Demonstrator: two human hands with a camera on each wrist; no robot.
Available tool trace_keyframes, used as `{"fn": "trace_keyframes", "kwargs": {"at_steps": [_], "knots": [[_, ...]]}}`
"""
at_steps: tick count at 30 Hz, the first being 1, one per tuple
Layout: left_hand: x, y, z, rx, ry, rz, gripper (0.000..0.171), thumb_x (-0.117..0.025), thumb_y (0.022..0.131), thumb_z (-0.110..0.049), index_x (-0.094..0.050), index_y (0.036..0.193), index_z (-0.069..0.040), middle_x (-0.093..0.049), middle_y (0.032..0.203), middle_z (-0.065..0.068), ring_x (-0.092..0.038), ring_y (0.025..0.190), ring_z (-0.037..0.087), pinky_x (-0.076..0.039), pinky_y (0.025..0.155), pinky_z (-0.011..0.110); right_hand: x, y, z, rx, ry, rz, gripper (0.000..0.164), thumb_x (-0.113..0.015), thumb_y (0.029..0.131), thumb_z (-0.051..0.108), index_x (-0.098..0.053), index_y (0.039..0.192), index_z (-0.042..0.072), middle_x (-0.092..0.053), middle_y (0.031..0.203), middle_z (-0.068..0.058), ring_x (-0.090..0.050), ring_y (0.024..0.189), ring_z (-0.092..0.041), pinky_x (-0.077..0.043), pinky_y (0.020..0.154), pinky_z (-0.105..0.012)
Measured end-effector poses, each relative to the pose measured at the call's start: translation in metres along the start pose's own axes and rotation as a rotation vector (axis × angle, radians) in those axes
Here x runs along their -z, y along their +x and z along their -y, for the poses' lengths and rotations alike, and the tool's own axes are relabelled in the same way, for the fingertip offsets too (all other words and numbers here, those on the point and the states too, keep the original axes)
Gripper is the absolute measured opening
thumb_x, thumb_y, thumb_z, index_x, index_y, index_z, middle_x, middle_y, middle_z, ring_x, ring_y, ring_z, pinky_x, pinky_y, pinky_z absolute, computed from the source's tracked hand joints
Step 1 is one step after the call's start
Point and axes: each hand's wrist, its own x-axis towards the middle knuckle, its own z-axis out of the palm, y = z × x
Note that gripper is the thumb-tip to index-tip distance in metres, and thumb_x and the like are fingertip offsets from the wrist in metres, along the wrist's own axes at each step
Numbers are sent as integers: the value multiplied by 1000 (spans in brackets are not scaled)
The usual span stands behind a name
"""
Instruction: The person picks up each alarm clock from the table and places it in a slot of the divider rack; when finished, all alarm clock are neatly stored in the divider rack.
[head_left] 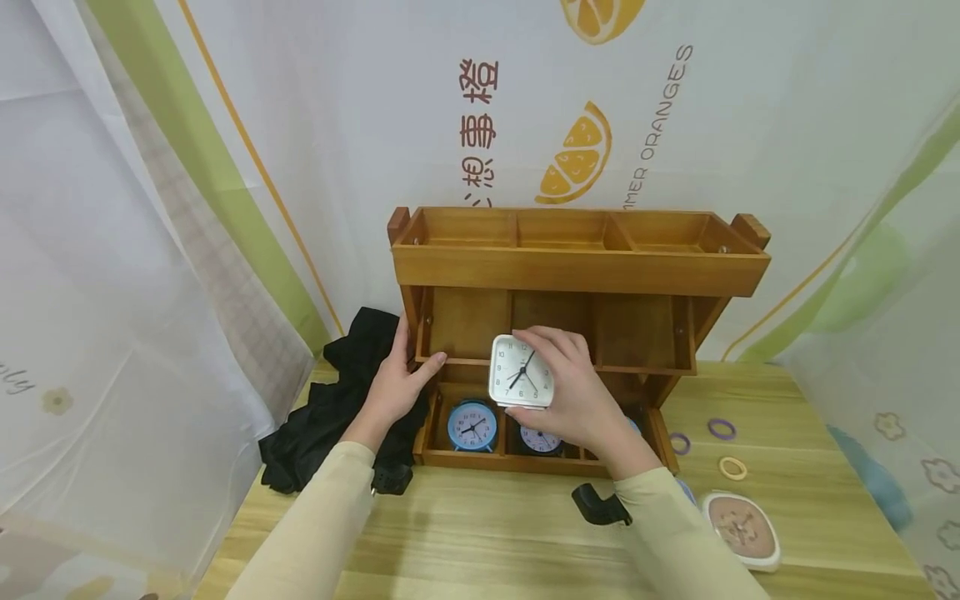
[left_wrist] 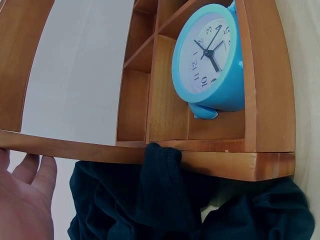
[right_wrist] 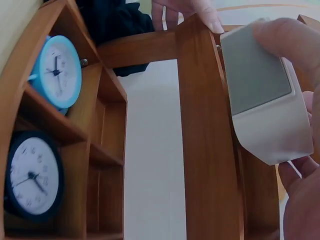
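Note:
My right hand (head_left: 573,383) grips a square white alarm clock (head_left: 521,372) by its right side, in front of the middle tier of a wooden tiered organizer (head_left: 577,273). The right wrist view shows this clock's grey back (right_wrist: 260,70). At the organizer's left side, my left hand (head_left: 393,387) rests with its fingers along the side and its thumb at the middle tier's front edge. Inside the bottom tier stand a blue round clock (head_left: 472,426) and a dark-rimmed round clock (right_wrist: 34,176). Another blue clock at the right is mostly hidden by my right arm.
Black cloth (head_left: 322,417) lies bunched against the organizer's left side. To the right on the table are a pinkish clock with a white rim (head_left: 741,529), a purple ring (head_left: 722,429), a second purple ring (head_left: 680,443) and a yellow ring (head_left: 732,467). A printed curtain hangs behind.

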Motion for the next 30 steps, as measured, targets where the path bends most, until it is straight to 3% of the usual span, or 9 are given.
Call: {"fn": "trace_keyframes", "kwargs": {"at_steps": [3,10,13,19,30], "knots": [[0,0,0,4,4,-6,100,-65,102,-48,9,168,-33,-10,175,7,-21,158,34,-33,121,56,-7,15,2,-17,4,-12,98,-101,67,26,-53,151,13,-50,149,-10,-40,133,-35,-51,98,-52],[2,1,2,-8,2,-12,100,-65,102,-48,8,168,-32,-10,174,6,-21,158,34,-34,120,56,-18,47,8,-4,-22,-9,96,-99,71,29,-53,153,10,-53,149,-13,-48,133,-34,-36,113,-58],[2,1,3,-19,-7,-8,100,-65,103,-47,9,168,-33,-11,174,6,-23,157,34,-35,119,57,-23,57,9,-22,-20,4,97,-98,72,31,-51,155,12,-51,153,-11,-48,136,-32,-39,114,-55],[0,2,3,-42,-45,-3,99,-67,103,-42,7,168,-37,-14,174,4,-27,156,33,-36,119,57,-33,69,9,-76,-8,20,98,-97,74,32,-48,157,15,-45,158,-9,-42,140,-32,-48,108,-52],[1,1,1,-30,-59,3,99,-67,103,-41,7,168,-36,-13,174,5,-25,157,33,-34,120,56,-45,79,6,-71,-8,-7,98,-97,74,32,-49,157,14,-43,157,-10,-40,140,-33,-47,110,-50]]}}
